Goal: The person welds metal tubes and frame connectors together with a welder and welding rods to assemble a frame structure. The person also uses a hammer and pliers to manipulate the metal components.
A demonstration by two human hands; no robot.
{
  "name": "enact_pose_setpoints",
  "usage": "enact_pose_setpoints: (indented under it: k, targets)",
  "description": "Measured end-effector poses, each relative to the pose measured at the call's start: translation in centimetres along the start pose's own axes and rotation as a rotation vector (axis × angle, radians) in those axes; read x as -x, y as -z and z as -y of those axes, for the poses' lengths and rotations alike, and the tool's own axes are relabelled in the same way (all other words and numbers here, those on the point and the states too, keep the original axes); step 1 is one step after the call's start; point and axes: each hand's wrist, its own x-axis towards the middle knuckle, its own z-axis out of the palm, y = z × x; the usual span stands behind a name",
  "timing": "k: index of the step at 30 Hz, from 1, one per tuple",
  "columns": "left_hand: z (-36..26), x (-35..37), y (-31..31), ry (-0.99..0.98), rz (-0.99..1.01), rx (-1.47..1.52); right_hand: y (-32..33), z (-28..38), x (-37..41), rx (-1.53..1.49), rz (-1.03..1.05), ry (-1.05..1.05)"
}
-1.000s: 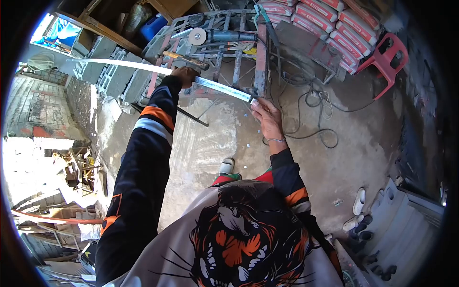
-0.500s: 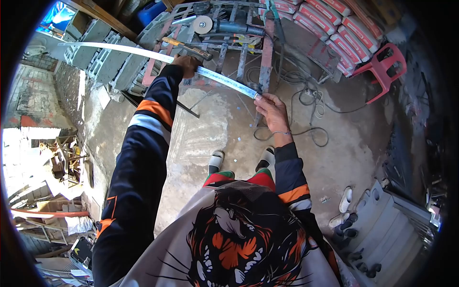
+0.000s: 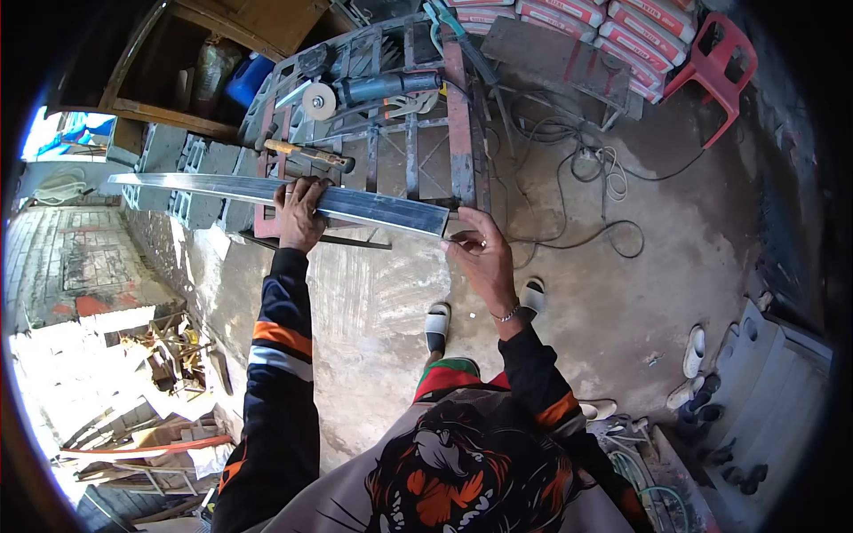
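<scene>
I hold a long flat metal bar [image 3: 213,188] level in front of me, above the concrete floor. My left hand [image 3: 300,211] wraps over it near its middle. My right hand [image 3: 475,251] grips its near end, fingers pinched at the cut edge. The bar's far end reaches left toward grey concrete blocks [image 3: 182,178]. Just beyond the bar stands a red welded steel frame [image 3: 413,133] with an angle grinder [image 3: 364,89] and a hammer [image 3: 306,155] lying on it.
Black cables [image 3: 577,191] coil on the floor to the right of the frame. A red plastic chair [image 3: 715,67] and stacked sacks [image 3: 622,18] stand at the back right. Shoes [image 3: 697,351] and grey blocks lie at the right. My sandalled feet [image 3: 440,324] are below.
The bar has swung from a downward slant to nearly level and turned its flat face toward me. Both hands came closer; I moved nearer the frame.
</scene>
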Motion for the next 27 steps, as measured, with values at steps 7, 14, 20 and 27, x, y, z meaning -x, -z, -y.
enact_pose_setpoints:
  k: [7,14,20,27]
  targets:
    - [-0.2,-0.9,0.4,0.062,-0.104,0.09,2.0,3.0,-2.6,0.324,0.141,0.292]
    - [-0.4,-1.4,2.8,0.004,-0.126,0.055,2.3,4.1,-3.4,0.263,0.216,0.346]
    - [-0.5,-1.5,2.3,0.002,-0.167,0.049,2.3,3.4,-3.3,0.355,0.193,0.383]
    - [-0.5,-0.9,1.1,-0.003,-0.172,0.067,2.4,1.8,-3.3,0.406,0.124,0.438]
